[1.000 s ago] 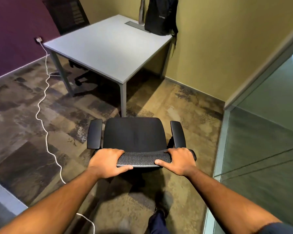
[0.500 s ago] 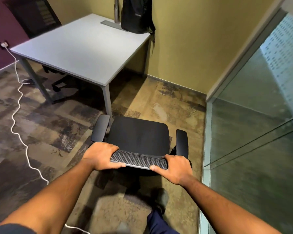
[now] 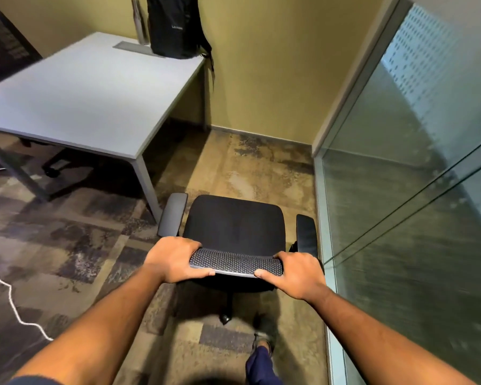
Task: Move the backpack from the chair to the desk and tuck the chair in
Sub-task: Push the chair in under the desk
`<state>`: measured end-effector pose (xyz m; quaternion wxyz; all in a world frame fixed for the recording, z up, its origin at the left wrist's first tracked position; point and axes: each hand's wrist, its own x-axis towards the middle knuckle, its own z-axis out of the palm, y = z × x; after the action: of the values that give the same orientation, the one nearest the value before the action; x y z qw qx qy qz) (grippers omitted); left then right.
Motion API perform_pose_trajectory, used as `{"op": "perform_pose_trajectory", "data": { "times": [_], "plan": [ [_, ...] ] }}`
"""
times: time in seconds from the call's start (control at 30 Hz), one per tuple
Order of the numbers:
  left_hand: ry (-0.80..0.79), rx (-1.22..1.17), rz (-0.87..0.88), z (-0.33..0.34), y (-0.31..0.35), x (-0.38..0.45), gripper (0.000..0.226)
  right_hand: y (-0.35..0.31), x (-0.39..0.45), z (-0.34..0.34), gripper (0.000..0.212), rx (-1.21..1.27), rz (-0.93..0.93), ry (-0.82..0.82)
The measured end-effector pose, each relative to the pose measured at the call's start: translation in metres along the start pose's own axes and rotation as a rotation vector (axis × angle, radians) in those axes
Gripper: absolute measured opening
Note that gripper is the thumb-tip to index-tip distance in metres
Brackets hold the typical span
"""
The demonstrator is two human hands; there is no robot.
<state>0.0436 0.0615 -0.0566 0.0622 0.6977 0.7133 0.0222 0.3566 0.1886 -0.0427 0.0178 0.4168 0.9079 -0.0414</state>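
A black office chair [image 3: 235, 226] with two armrests stands on the carpet to the right of the desk's near right leg, close to the glass partition. My left hand [image 3: 175, 259] grips the left end of its mesh backrest top. My right hand [image 3: 296, 275] grips the right end. The black backpack [image 3: 174, 26] stands upright on the far right corner of the white desk [image 3: 75, 101], against the yellow wall. Its strap hangs over the desk's edge.
A glass partition [image 3: 408, 207] runs along the right, almost touching the chair's right armrest. A second black chair [image 3: 3, 45] sits behind the desk at far left. A white cable [image 3: 9, 290] snakes over the floor at left. A metal bottle [image 3: 142, 20] stands beside the backpack.
The chair has rolled right and forward, from in front of the desk's leg to beside the glass partition. Both hands keep their grip on the backrest. The view has swung right.
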Motion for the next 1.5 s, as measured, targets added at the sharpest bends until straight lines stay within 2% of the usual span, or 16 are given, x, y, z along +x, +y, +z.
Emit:
{"op": "perform_pose_trajectory", "data": {
  "times": [0.1,0.4,0.67,0.83,1.13,1.33,1.5],
  "plan": [
    [-0.017,-0.023,-0.018,-0.003,0.005,0.020,0.085,0.015,0.013,0.000,0.101,-0.014,0.000,0.001],
    [-0.155,-0.007,-0.089,-0.021,0.012,0.091,0.096,0.062,0.073,-0.008,0.106,-0.037,-0.043,0.012],
    [-0.097,-0.040,-0.146,-0.013,0.017,0.160,0.104,0.119,0.144,-0.013,0.102,-0.059,-0.126,0.009],
    [-0.112,-0.045,-0.209,-0.015,0.023,0.197,0.110,0.152,0.193,-0.016,0.102,-0.062,-0.205,0.002],
    [-0.127,-0.075,-0.296,-0.019,0.019,0.260,0.099,0.195,0.277,-0.021,0.105,-0.051,-0.286,-0.022],
    [-0.124,-0.055,-0.370,-0.019,0.012,0.304,0.101,0.216,0.339,-0.023,0.111,-0.070,-0.333,-0.038],
    [-0.094,-0.043,-0.412,-0.026,0.003,0.344,0.098,0.230,0.403,-0.029,0.102,-0.089,-0.373,-0.072]
  ]
}}
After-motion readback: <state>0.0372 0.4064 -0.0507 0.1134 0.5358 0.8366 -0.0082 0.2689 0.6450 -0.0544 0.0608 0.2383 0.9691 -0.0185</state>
